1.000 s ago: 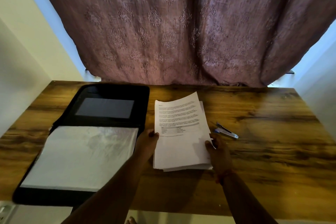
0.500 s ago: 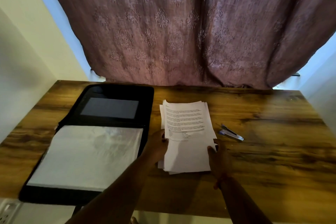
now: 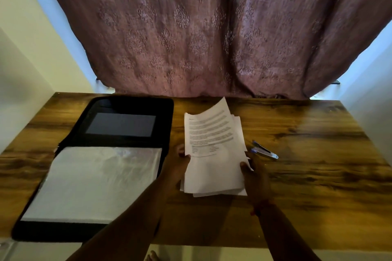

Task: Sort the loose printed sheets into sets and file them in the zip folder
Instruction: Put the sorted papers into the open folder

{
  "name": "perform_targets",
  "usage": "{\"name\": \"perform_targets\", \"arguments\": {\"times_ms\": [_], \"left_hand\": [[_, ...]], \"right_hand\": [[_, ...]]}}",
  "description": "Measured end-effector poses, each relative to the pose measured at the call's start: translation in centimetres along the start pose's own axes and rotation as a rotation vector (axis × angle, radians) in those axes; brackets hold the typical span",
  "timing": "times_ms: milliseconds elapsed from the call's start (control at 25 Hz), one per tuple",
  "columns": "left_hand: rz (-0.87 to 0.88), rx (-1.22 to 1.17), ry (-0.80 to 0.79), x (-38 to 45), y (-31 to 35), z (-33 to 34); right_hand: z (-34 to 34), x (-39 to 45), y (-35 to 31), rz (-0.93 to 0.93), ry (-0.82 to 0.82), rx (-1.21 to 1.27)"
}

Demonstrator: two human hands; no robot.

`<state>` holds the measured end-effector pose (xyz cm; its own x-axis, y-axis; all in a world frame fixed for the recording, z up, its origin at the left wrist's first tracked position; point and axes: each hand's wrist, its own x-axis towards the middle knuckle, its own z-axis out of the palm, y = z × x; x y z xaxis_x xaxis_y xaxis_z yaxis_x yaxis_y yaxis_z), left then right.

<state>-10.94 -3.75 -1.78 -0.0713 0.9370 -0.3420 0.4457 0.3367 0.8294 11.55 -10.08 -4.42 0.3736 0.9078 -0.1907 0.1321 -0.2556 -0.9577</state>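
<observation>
At the far left of the wooden table (image 3: pixel 318 176) lies the black zip folder (image 3: pixel 131 108), spread open flat. Its far half shows a dark grey inner pocket (image 3: pixel 121 124), and its near half carries a stack of clear plastic sleeves (image 3: pixel 95 182) that catch the light and look whitish. The folder's near edge sits just at the table's front edge.

Just beside the folder's right edge, the person's left hand (image 3: pixel 177 167) grips the left side of the loose printed sheets (image 3: pixel 214 154), thumb on top near a block of text and the fingers curled out of sight beneath. The sheets form an untidy pile, edges fanned and not squared, with several corners poking out at the bottom and on the right. The top sheet is printed in paragraphs with a small table-like block below; the words are too blurred to read. Its far end lifts and tilts toward the right, while the near end of the pile seems to rest on or just above the table; I cannot tell which.

The right hand (image 3: pixel 253 178) holds the pile's right edge, thumb pressed on the top sheet and the other fingers tucked behind the paper. A red thread (image 3: pixel 257 207) circles that wrist.

Just beyond the right hand, close to the sheets but apart from them, a small blue and silver stapler (image 3: pixel 264 151) lies on the wood.

Behind the table hangs a mauve patterned curtain (image 3: pixel 201 27), with pale walls on both sides.
</observation>
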Motion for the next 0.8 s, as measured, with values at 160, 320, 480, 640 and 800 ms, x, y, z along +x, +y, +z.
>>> {"name": "perform_targets", "arguments": {"times_ms": [160,320,480,640,800], "left_hand": [[-0.071,-0.277,0.012,-0.5,-1.0,-1.6],[-0.014,-0.269,0.06,-1.0,-1.9,-2.8],[-0.024,-0.181,0.094,-0.6,-2.6,-4.1],[-0.081,-0.311,0.061,0.0,-3.2,-5.9],[-0.177,-0.488,0.103,0.7,-5.3,-8.5]], "right_hand": [[-0.7,0.6,-0.1,0.011,-0.1,0.069],[0.5,-0.1,-0.8,0.071,-0.275,0.053],[2.5,-1.3,-2.2,0.019,-0.302,-0.09],[4.3,-2.4,-2.0,0.059,-0.158,-0.252],[7.2,-4.7,-2.0,0.155,0.041,-0.083]]}}
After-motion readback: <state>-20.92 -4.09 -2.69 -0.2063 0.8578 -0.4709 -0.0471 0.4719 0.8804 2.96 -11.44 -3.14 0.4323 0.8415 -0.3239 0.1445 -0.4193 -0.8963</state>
